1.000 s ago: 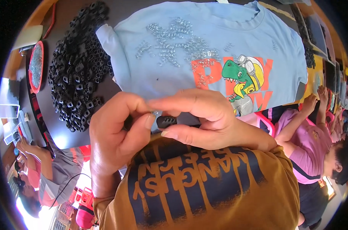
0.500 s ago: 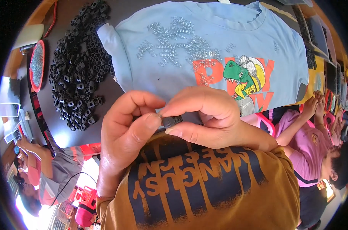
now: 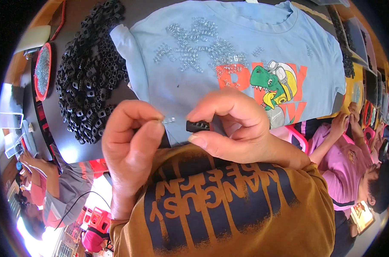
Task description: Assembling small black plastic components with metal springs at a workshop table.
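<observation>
Over the near edge of the table, my left hand [image 3: 128, 143] pinches a small shiny metal spring [image 3: 169, 120] between thumb and forefinger. Facing it, my right hand [image 3: 241, 124] grips a small black plastic piece [image 3: 198, 126], ribbed or notched on one side, between thumb and fingertips. A short gap separates the spring from the black piece. Beyond my hands a light blue T-shirt [image 3: 168, 90] with a dinosaur print lies spread on the table. Many loose springs [image 3: 194, 47] are scattered over its left half. Left of the shirt is a large heap of similar black plastic pieces [image 3: 89, 77].
A red-rimmed tray [image 3: 42, 73] full of small metal parts stands at the far left. Clear plastic bins [image 3: 359, 40] line the right side. One person in a pink shirt [image 3: 338, 167] works at the right; others sit at the left [image 3: 53, 184].
My hands have come apart; the left has shifted a little left, and the spring now shows at its fingertips. The black piece, earlier touched by both hands, is now held by the right alone.
</observation>
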